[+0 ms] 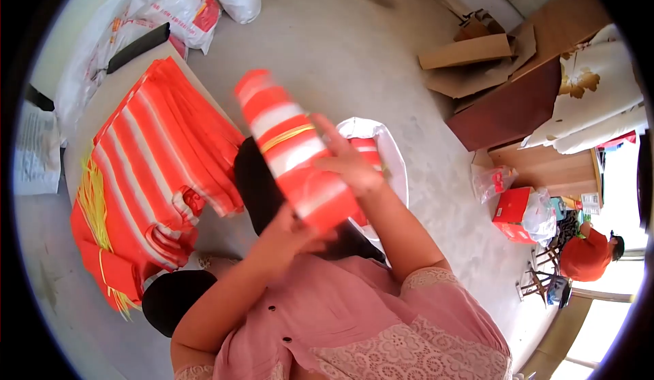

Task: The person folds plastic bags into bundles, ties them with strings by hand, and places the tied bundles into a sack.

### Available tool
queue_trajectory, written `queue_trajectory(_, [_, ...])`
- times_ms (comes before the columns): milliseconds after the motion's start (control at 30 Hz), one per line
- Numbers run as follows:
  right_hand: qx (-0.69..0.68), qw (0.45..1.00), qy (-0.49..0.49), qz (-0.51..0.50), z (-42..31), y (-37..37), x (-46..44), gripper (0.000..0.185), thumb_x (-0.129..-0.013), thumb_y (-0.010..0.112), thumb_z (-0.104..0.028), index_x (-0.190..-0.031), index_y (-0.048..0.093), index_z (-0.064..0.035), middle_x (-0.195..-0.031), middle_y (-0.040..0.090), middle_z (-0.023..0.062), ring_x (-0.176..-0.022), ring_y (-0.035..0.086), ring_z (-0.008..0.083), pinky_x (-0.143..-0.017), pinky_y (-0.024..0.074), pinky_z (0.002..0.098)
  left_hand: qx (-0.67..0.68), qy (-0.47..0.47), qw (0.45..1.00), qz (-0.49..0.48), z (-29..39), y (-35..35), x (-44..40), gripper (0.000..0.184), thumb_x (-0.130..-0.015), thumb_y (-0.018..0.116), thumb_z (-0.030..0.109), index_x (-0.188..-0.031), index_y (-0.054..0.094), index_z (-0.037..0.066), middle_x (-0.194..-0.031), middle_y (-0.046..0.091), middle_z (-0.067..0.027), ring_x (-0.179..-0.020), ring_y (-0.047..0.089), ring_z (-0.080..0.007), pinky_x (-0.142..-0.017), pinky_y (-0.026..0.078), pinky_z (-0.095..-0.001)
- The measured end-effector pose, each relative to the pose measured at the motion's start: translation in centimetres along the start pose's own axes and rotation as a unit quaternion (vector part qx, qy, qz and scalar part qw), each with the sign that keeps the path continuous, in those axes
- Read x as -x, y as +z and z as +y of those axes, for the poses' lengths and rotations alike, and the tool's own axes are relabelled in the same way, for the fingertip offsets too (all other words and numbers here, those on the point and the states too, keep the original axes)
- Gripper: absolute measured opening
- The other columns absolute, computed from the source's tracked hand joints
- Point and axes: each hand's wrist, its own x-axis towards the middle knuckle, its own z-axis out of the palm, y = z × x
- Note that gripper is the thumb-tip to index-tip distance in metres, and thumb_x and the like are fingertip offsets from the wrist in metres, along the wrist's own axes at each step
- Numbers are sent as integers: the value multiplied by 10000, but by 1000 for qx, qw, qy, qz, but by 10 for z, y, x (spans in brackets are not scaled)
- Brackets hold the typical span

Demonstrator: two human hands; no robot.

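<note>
A folded bundle of red-and-white striped sheets [279, 124], with a thin yellow tie around its middle, is held tilted above my lap. My left hand [293, 240] is closed on its near end. My right hand [351, 162] grips its right side, fingers lying across the stripes; motion blurs both hands slightly. To the left lies a large pile of matching striped sheets [136, 165], with loose yellow strands [95, 203] along its edge. A folded red bundle [112, 271] with a yellow tie rests at its lower end. Beyond my right hand, a white container [395, 169] holds another striped bundle [364, 150].
White plastic sacks [177, 16] stand at the upper left. Flattened cardboard [470, 56] and a cloth-covered piece of furniture [586, 94] are at the upper right. A red box [514, 210] sits near a desk, and a person in red [586, 254] is seated farther off.
</note>
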Motion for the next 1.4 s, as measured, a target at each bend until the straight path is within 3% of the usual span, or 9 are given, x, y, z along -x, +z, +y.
queue_trajectory(133, [-2,996,-64,65,24,-96,34,949,-862,643,19,-1698,206,-90,-1610,468,127,-1459,490,272,-1165,439,413,-69,-64,984,-154,-52,-15,-21,510,-1092,554,147,-1564,375,71,-1406,654,-191,-1184,705,-271,-998,559,-382])
queue_trajectory(300, [-104,987,-19,118,87,-185,77,900,-884,631,32,-1684,239,-91,-1606,473,119,-1435,519,274,-1169,454,423,-36,-87,989,-110,-39,-15,-21,467,-1129,484,184,-1575,402,77,-1356,675,-225,-1111,729,-271,-981,572,-371])
queue_trajectory(567, [-98,972,70,204,175,-242,88,830,-892,614,77,-1647,326,-112,-1519,550,116,-1309,618,257,-1070,535,412,-64,-98,988,-102,-37,-17,-28,490,-1129,458,155,-1609,379,96,-1333,691,-235,-1098,722,-238,-988,560,-350])
queue_trajectory(667, [62,932,223,277,261,-296,94,747,-883,675,15,-1581,426,-76,-1431,616,133,-1256,638,270,-1026,540,395,-56,-104,987,-107,-32,-14,-28,508,-1125,460,152,-1621,366,97,-1328,694,-238,-1142,705,-232,-1013,539,-336])
queue_trajectory(867, [177,920,206,283,325,-344,82,731,-902,635,82,-1582,430,-90,-1393,623,127,-1214,658,278,-1018,579,408,-35,-124,985,-111,-24,-10,-30,536,-1131,487,196,-1633,342,81,-1339,691,-210,-1236,652,-214,-1095,474,-326])
queue_trajectory(967, [195,914,198,296,280,-308,80,717,-902,662,32,-1573,444,-94,-1386,638,157,-1203,665,345,-1030,566,424,-45,-116,986,-115,-24,-8,-32,540,-1123,491,192,-1635,348,96,-1324,696,-237,-1253,662,-256,-1106,476,-354])
queue_trajectory(1167, [464,760,200,409,241,-242,70,675,-911,627,-79,-1564,489,-177,-1619,435,194,-1429,469,443,-1198,396,515,-42,-112,984,-130,-24,-11,-34,570,-1115,526,210,-1639,338,88,-1317,694,-252,-1266,655,-262,-1121,465,-366])
queue_trajectory(1267, [672,679,156,252,245,-231,74,644,-940,566,-89,-1569,488,-200,-1714,276,164,-1570,275,407,-1276,268,518,-36,-117,983,-134,-26,-14,-36,582,-1110,538,215,-1639,335,82,-1319,692,-256,-1273,652,-265,-1127,461,-371])
queue_trajectory(1400, [724,655,169,137,229,-215,66,658,-985,541,-164,-1628,407,-204,-1761,164,150,-1627,125,388,-1316,155,500,-27,-119,979,-164,-23,-14,-36,607,-1122,536,269,-1645,314,56,-1345,697,-206,-1282,630,-205,-1154,394,-328])
